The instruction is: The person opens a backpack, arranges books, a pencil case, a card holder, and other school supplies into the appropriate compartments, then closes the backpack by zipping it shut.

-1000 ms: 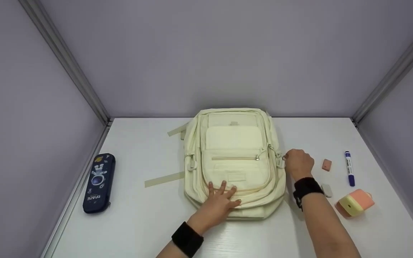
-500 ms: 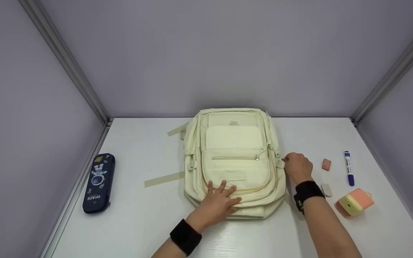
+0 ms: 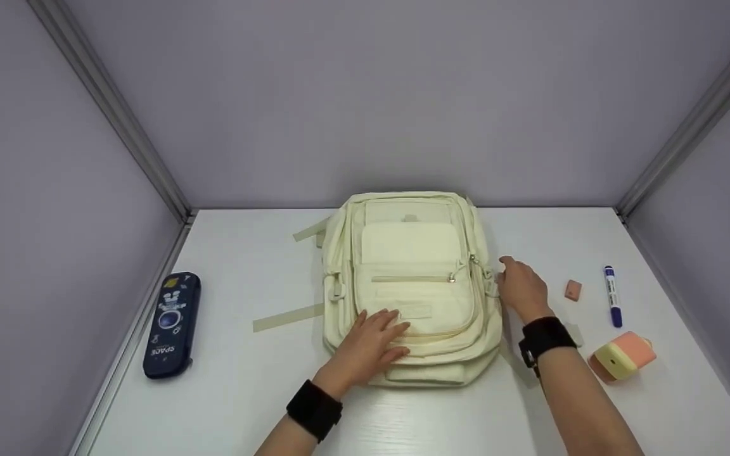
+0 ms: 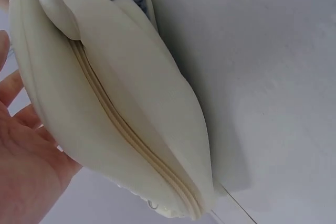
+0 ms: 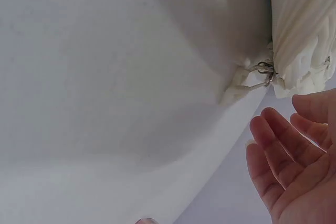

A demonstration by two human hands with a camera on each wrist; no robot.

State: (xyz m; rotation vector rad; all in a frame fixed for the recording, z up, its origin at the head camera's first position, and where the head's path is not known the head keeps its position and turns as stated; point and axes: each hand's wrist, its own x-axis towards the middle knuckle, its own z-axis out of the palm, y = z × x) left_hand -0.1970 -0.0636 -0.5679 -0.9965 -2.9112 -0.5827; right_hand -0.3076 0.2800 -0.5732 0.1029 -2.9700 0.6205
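A cream backpack (image 3: 412,247) lies front side up on the white table, its top toward the back wall. My left hand (image 3: 368,345) rests on its lower front with the fingers spread; the left wrist view shows the bag's bottom edge and a long beige zipper (image 4: 126,129) beside the palm. My right hand (image 3: 523,288) is just off the bag's right side, by the side buckle (image 3: 490,288). Its fingers are loosely bent with nothing between them in the right wrist view, a little apart from the bag's metal zipper pulls (image 5: 266,72).
A navy space-print pencil case (image 3: 172,326) lies at the left. To the right are a small pink eraser (image 3: 573,291), a blue marker (image 3: 613,296), a whitish eraser-like block (image 3: 574,334) partly behind the wrist, and a pink-yellow pencil sharpener (image 3: 623,358). Straps (image 3: 289,317) stick out left.
My right hand has let go at the bag's right side and its fingers have loosened. My left hand has slid slightly left and lies more lightly on the bag.
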